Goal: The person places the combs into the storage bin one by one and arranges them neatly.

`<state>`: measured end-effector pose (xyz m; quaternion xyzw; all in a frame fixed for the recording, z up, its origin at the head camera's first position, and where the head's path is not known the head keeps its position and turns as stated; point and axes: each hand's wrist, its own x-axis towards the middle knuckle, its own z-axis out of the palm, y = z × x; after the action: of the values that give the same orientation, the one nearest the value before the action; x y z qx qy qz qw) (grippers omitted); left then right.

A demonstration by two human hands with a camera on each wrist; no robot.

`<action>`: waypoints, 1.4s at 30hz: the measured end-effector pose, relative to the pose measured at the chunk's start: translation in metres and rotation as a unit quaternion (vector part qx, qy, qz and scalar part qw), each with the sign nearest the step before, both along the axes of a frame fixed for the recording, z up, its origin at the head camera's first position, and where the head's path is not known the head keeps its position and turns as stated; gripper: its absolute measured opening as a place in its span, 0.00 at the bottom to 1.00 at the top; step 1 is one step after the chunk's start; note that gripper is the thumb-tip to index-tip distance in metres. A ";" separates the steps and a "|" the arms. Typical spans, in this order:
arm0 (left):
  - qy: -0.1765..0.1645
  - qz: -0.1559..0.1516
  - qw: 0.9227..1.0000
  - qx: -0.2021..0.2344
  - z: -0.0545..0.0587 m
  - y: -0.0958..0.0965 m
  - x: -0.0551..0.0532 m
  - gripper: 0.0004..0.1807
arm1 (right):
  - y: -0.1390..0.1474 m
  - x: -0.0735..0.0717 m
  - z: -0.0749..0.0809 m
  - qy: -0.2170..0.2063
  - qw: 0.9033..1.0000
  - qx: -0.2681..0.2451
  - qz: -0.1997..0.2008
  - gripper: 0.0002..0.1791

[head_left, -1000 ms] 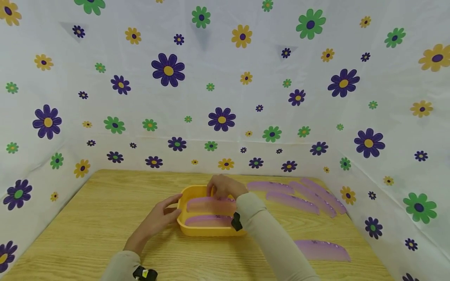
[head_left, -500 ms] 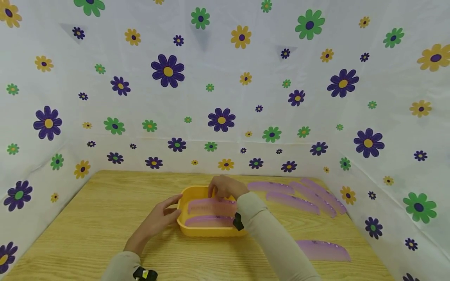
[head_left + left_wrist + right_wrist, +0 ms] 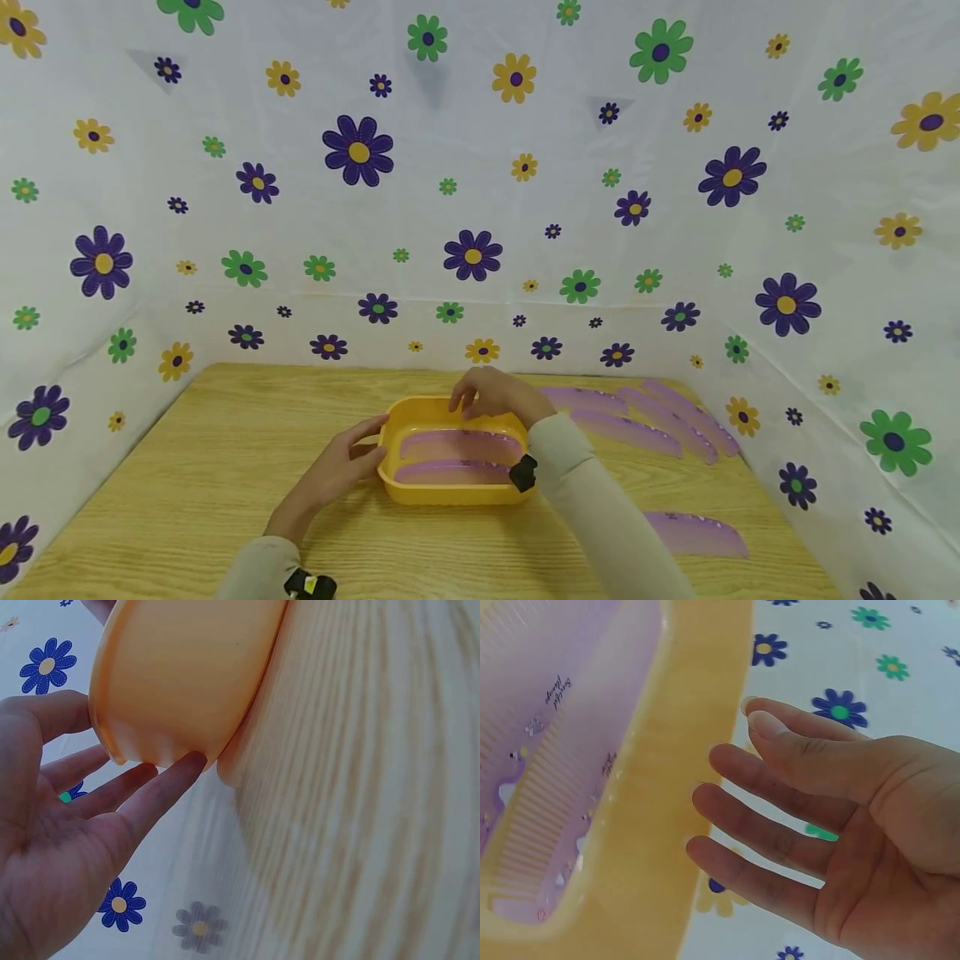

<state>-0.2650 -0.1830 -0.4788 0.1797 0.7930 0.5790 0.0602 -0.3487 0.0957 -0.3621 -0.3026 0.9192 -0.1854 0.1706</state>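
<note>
A yellow plastic tray [image 3: 457, 495] sits mid-table with two translucent purple combs inside: the far comb [image 3: 461, 445] and the near comb [image 3: 452, 473]. My left hand [image 3: 341, 467] grips the tray's left end. In the left wrist view, its thumb meets the rim and several fingertips rest on the outer wall [image 3: 180, 682]; the thumb's tip is hidden. Over the tray's far right rim, my right hand [image 3: 495, 393] hovers holding nothing. The right wrist view shows its fingers [image 3: 780, 832] spread and relaxed, apart from the combs.
Several more purple combs [image 3: 630, 432] lie at the table's back right, some side by side. One lone comb [image 3: 697, 535] lies at front right. Flower-printed white sheeting [image 3: 480, 208] walls the wooden table [image 3: 247, 450] at the back and sides.
My right hand has let go of the far comb, which now lies in the tray, and has risen slightly to the right. The left hand keeps its place.
</note>
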 end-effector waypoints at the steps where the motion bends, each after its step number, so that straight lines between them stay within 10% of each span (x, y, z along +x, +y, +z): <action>1: 0.000 0.001 1.000 -0.001 0.000 0.000 0.000 0.32 | 0.003 0.002 0.002 0.006 1.000 -0.002 0.005 0.11; 42: 0.007 0.009 1.000 -0.009 -0.002 0.001 -0.001 0.32 | 0.165 0.068 0.002 0.066 0.996 -0.066 -0.012 0.08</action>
<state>-0.2655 -0.1819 -0.4804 0.1761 0.8001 0.5712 0.0504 -0.2806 0.2605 -0.3599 -0.3142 0.9178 -0.2269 0.0868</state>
